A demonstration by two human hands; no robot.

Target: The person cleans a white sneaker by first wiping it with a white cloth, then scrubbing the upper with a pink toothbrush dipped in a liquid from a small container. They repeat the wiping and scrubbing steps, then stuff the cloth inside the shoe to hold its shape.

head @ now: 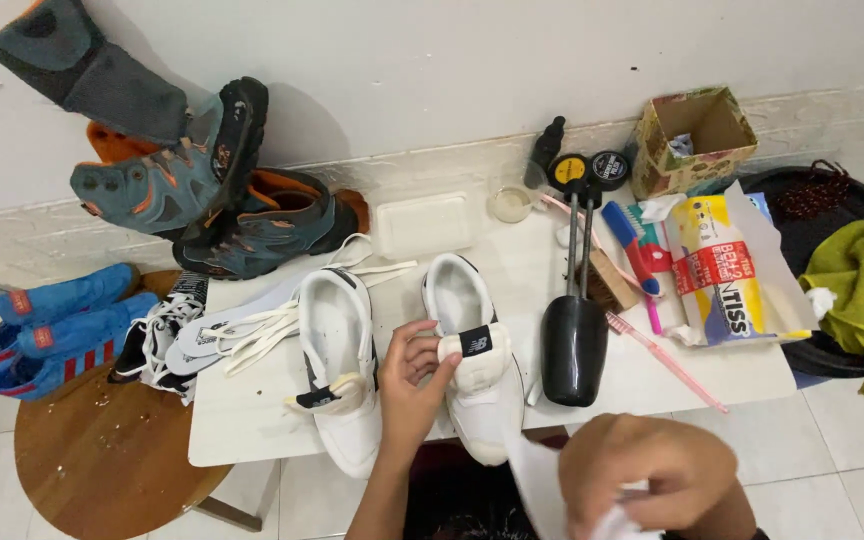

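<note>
Two white sneakers without laces lie on a small white table (pixel 252 410). My left hand (pixel 412 375) pinches the tongue of the right-hand sneaker (pixel 472 385), thumb and fingers on its black tag. The left-hand sneaker (pixel 337 370) lies beside it, untouched. Near the bottom edge, my right hand (pixel 647 475) is closed around a crumpled white tissue (pixel 542 480), apart from the shoe.
A black shoe tree (pixel 574 340), brushes (pixel 637 245), a pink toothbrush (pixel 667 362), polish tins (pixel 589 170), a tissue pack (pixel 727 270) and a cardboard box (pixel 694 135) sit on the right. Loose laces (pixel 252 330), insoles, grey-orange boots (pixel 222 200) and blue shoes (pixel 47 330) are on the left, by a round wooden stool (pixel 102 460).
</note>
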